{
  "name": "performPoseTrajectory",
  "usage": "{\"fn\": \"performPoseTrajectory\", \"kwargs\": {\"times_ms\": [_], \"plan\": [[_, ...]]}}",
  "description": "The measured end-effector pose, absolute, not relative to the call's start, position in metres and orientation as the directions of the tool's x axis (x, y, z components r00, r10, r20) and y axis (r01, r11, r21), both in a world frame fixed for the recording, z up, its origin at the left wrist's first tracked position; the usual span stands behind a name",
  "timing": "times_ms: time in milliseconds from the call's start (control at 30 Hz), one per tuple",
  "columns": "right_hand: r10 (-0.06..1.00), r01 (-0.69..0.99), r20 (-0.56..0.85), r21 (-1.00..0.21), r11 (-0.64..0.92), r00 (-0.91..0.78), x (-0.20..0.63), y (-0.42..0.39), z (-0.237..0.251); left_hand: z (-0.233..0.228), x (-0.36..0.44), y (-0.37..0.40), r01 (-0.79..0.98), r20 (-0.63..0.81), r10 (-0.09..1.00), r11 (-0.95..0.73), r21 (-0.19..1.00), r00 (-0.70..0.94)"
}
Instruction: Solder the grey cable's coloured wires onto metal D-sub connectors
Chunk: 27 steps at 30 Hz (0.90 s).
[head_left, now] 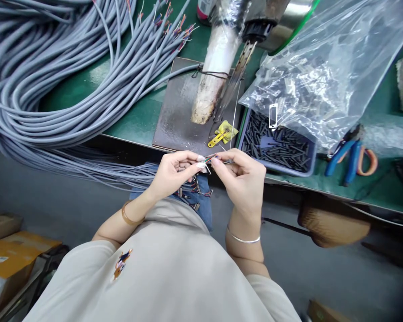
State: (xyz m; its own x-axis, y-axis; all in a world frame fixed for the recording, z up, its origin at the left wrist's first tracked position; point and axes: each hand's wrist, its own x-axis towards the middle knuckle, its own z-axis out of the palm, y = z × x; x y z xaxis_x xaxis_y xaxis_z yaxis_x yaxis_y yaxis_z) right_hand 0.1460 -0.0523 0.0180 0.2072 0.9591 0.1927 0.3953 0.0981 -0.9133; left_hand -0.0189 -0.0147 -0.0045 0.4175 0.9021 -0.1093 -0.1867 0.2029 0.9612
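Thin coloured wires [210, 158], one green and one reddish among them, stretch between my two hands just in front of the table edge. My left hand [173, 173] pinches them with thumb and forefinger, the nails almost meeting those of the other hand. On the other side, my right hand [246, 178] closes thumb and forefinger around the same wires. A white wire end sticks out below the fingertips. Under my hands, several cable ends with small connectors [196, 185] lie on my lap. Whether the wires belong to one grey cable is hidden.
Grey cables [87, 114] cover the left of the green table. A dark board [177, 112] lies below a white wrapped tube [215, 67] and metal prongs. Right are a bin [312, 163] of black tube pieces, a clear bag [339, 76] of metal parts, and blue-handled pliers [352, 163].
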Motion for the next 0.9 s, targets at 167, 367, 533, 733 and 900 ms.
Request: {"fn": "performPoseTrajectory", "kwargs": {"times_ms": [167, 367, 533, 733, 900], "plan": [[0.961, 0.377, 0.163, -0.924, 0.069, 0.225, 0.145, -0.051, 0.014, -0.009, -0.021, -0.018, -0.039, 0.075, 0.936, -0.065, 0.997, 0.343], [0.902, 0.723, 0.423, -0.650, 0.236, 0.085, 0.139, -0.055, 0.021, -0.008, -0.026, -0.017, 0.268, 0.379, 0.811, -0.525, 0.808, 0.447], [0.939, 0.492, 0.240, -0.866, 0.092, 0.248, 0.139, -0.054, 0.019, 0.002, -0.025, -0.021, 0.130, 0.185, 0.928, -0.237, 0.963, 0.323], [0.908, 0.357, 0.196, -0.933, 0.056, 0.370, 0.140, -0.055, 0.012, 0.010, -0.024, -0.016, -0.091, -0.075, 0.926, 0.117, 0.989, 0.370], [0.899, 0.367, 0.252, -0.923, 0.112, 0.359, 0.137, -0.060, 0.014, 0.006, -0.022, -0.015, -0.089, -0.062, 0.936, 0.099, 0.991, 0.345]]}}
